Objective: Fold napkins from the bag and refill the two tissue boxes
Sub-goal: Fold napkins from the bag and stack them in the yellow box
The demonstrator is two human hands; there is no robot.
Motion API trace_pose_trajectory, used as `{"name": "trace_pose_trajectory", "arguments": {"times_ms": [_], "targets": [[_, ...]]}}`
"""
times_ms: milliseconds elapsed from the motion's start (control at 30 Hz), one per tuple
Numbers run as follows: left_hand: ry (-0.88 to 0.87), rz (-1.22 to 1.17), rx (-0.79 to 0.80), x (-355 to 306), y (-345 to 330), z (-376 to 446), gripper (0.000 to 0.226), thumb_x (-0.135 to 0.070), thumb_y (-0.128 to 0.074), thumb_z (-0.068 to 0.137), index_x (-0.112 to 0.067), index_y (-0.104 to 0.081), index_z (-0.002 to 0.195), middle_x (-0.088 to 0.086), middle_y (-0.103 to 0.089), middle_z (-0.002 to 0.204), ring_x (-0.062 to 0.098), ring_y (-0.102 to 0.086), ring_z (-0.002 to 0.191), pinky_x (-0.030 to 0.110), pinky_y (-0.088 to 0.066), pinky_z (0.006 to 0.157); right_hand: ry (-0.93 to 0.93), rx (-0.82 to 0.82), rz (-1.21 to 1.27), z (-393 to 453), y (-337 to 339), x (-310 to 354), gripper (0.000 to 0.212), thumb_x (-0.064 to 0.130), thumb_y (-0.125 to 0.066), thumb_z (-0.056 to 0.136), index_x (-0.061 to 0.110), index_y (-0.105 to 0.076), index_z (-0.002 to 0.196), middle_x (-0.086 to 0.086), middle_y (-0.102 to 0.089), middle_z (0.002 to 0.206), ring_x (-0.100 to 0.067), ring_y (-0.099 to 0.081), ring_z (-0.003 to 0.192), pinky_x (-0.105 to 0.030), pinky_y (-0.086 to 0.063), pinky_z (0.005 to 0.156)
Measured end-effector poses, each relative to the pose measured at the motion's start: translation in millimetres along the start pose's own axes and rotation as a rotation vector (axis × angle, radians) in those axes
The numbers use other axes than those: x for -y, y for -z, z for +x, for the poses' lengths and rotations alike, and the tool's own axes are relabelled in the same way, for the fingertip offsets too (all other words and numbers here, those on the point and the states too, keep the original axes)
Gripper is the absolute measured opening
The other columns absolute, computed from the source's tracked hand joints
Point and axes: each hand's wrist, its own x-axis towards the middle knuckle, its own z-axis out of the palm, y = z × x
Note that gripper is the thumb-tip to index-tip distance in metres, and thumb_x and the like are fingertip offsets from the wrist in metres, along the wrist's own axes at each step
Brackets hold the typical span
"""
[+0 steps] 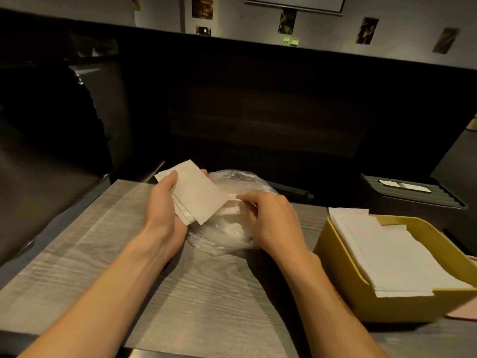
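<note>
Both bare forearms reached in from the near edge of the grey wood-grain table (77, 254), and everything else sat around the clear plastic bag (232, 228) lying at the table's far middle.

Just left of the bag, the left hand (162, 210) was curled around a small stack of folded white napkins (198, 195), thumb lying across the top sheet and fingertips showing behind the far edge; the stack was lifted off the table and tilted, its lower corner hanging over the bag's left side.

On top of the bag, the right hand (271, 218) lay knuckles up, its fingers bent and pinching the edge of a white napkin (232, 198) at the bag's opening. More white paper showed through the plastic beneath that hand.

Right of the bag, at the table's edge, stood a yellow tissue box (343, 288) with its top open and a pile of flat white napkins (387, 254) inside, rising to about the rim. Beyond it, farther from the bag, a dark ribbed lid (413, 192) with a slot lay on a dark surface. I could make out only 1 open box clearly; a pink edge (464, 315) showed at the far right, too cropped to identify.

Behind the bag rose a dark bench back.
</note>
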Motion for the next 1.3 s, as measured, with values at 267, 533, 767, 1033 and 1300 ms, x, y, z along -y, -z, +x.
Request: {"name": "trace_pose_trajectory", "arguments": {"times_ms": [267,533,767,1033,1300], "targets": [[-0.044,-0.171,0.04,-3.2,4.4,1.7,0.045,-0.037,-0.027,0.113,-0.01,-0.053,0.138,0.012,-0.073,0.125,0.027,-0.071,0.115,0.045,-0.052,0.103,0.023,-0.237,0.297,3.4,1.2,1.3,0.02,0.03,-0.053,0.108,0.03,-0.068,0.12,0.021,-0.066,0.101,0.003,-0.063,0.095,-0.017,-0.053,0.079],[-0.038,-0.03,0.081,3.2,0.9,0.3,0.042,-0.038,-0.031,0.112,-0.012,-0.059,0.129,0.01,-0.075,0.12,0.023,-0.073,0.11,0.043,-0.056,0.093,-0.26,-0.327,0.97,3.8,14.0,11.7,0.019,0.032,-0.051,0.109,0.031,-0.069,0.109,0.011,-0.073,0.097,-0.002,-0.071,0.093,-0.022,-0.061,0.077],[0.141,0.082,0.325,8.1,-11.0,-12.1,0.044,-0.039,-0.035,0.11,-0.018,-0.064,0.136,0.01,-0.072,0.129,0.027,-0.068,0.121,0.047,-0.049,0.105,-0.364,0.109,1.047,2.9,10.3,18.6,0.052,0.063,-0.037,0.105,0.029,-0.072,0.119,0.005,-0.078,0.106,-0.009,-0.075,0.096,-0.028,-0.062,0.081],[0.151,0.129,0.318,7.3,-4.4,-9.4,0.049,-0.048,-0.046,0.106,-0.015,-0.061,0.139,0.015,-0.069,0.132,0.031,-0.068,0.121,0.049,-0.051,0.103,-0.106,0.078,0.821,-0.2,1.6,15.6,0.039,0.038,-0.074,0.094,0.032,-0.064,0.131,0.013,-0.072,0.116,-0.003,-0.07,0.104,-0.031,-0.062,0.086],[0.182,0.047,0.33,4.3,-7.9,-16.6,0.045,-0.045,-0.051,0.104,-0.013,-0.066,0.131,0.016,-0.073,0.124,0.032,-0.07,0.117,0.05,-0.051,0.103,-0.042,0.067,0.788,-3.7,-0.8,15.2,0.082,0.036,-0.084,0.085,0.046,-0.029,0.145,0.022,-0.053,0.125,0.0,-0.062,0.111,-0.02,-0.059,0.083]]}}
